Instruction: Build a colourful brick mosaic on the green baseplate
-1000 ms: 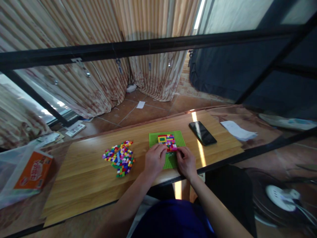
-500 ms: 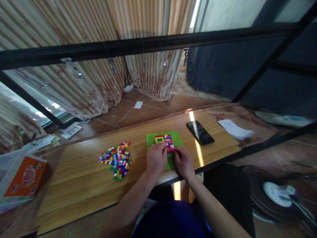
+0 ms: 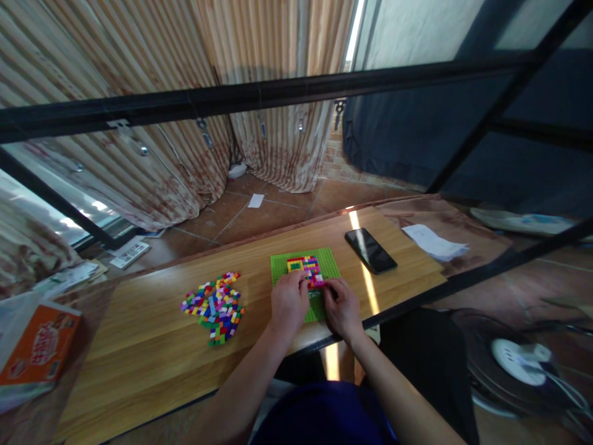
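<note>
A green baseplate lies on the wooden table in front of me, with a patch of small coloured bricks pressed onto it. My left hand rests on the plate's near left part, fingers curled, fingertips at the edge of the brick patch. My right hand sits beside it on the near right part, fingers bent and pinched at the patch's lower edge. What either hand pinches is too small to make out. A loose pile of coloured bricks lies to the left of my hands.
A black phone lies right of the baseplate, with white paper farther right. An orange box sits at the far left. A black metal bar crosses the view above. A white fan stands on the floor at right.
The view has drifted slightly; both hands stay at the near edge of the brick patch, with only small finger movements.
</note>
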Available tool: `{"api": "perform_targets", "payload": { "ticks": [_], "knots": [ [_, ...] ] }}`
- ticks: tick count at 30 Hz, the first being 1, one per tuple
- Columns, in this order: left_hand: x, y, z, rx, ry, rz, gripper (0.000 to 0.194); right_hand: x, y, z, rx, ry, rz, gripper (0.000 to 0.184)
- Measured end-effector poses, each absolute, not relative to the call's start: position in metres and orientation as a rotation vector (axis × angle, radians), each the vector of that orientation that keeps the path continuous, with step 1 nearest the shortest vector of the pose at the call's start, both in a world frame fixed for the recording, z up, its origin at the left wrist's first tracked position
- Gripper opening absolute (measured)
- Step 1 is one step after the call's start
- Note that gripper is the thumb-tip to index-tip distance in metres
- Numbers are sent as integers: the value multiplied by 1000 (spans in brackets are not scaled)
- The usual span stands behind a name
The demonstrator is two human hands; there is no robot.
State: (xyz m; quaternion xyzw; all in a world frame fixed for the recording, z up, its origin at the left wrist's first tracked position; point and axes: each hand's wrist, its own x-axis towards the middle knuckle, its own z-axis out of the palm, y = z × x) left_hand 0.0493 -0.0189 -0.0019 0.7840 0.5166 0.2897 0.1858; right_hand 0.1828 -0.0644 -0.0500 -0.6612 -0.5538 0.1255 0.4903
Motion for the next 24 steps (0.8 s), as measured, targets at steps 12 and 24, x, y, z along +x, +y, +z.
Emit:
{"api": "perform_targets", "payload": {
  "ticks": [12, 24],
  "knots": [
    [56, -12, 0, 1942, 1508, 791, 18, 183, -65, -49, -1615, -1351, 305, 19],
    [47, -30, -2, 1885, 1323, 1014, 18, 185, -65, -51, -1652, -1390, 276, 22]
  ]
}}
